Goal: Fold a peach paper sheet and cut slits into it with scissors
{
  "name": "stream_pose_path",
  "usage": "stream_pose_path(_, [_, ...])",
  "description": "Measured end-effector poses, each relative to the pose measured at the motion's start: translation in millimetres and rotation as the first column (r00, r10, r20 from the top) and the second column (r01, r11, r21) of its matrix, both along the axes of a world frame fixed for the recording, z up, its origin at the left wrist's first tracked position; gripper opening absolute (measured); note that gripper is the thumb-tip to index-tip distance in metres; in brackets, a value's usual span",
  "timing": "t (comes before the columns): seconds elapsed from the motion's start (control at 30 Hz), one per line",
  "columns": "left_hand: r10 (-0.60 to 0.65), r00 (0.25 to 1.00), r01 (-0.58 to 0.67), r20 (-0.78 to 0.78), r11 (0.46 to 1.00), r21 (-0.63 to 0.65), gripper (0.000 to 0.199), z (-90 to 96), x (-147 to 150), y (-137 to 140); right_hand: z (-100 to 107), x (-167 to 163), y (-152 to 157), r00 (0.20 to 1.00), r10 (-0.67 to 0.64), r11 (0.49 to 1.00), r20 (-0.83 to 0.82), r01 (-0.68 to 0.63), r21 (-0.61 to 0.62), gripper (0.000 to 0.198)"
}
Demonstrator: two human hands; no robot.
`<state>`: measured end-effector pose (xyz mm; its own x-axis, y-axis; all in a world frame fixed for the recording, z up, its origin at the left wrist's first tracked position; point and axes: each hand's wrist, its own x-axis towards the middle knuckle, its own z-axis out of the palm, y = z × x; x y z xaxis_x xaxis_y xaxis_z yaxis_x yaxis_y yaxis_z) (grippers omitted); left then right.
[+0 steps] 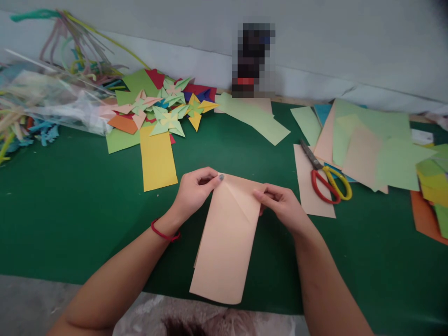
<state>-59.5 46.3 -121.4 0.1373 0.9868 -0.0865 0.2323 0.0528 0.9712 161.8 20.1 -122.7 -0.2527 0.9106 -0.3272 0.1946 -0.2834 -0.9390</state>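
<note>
Left hand [194, 190] and right hand [284, 204] each pinch a far corner of the folded peach paper sheet [224, 249]; long axis runs away from the person, leaning right.

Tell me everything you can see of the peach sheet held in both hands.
The peach sheet is plain, long and narrow, and looks like paper. A second layer shows along its left edge, and a diagonal crease crosses its upper part. The left hand pinches its upper left corner, the right hand its upper right. Its lower end points toward the person, over the green table.
</note>
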Motion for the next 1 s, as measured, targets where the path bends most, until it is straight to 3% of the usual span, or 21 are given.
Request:
stream_pose_path(0.6, [-0.004,0.999,0.004,0.036,1.000,-0.007,0.020,-1.6,-2,1,6,0,0,1.000,-0.016,1.000,-0.022,0.016,-0.024,0.021])
stream_pose_path(0.67, [-0.051,0.999,0.051,0.000,0.998,-0.021,0.020,-0.4,-2,2,6,0,1,0.998,-0.058,0.998,0.023,0.057,0.019,0.024])
stream_pose_path(0.77, [-0.236,0.968,0.232,-0.090,0.971,-0.056,0.020,0.7,-1,0,5,0,2,0.997,-0.075,0.997,0.020,0.074,0.036,0.028])
stream_pose_path(0.87, [-0.404,0.907,0.395,-0.121,0.914,-0.091,0.021,-1.0,3,-5,3,-2,1,0.999,0.030,1.000,-0.013,-0.030,0.003,0.029])
stream_pose_path(1.0, [-0.461,0.883,0.453,-0.089,0.886,-0.097,0.019,-4.2,10,-11,2,-5,-1,0.972,0.209,0.977,0.104,-0.212,0.019,0.024])
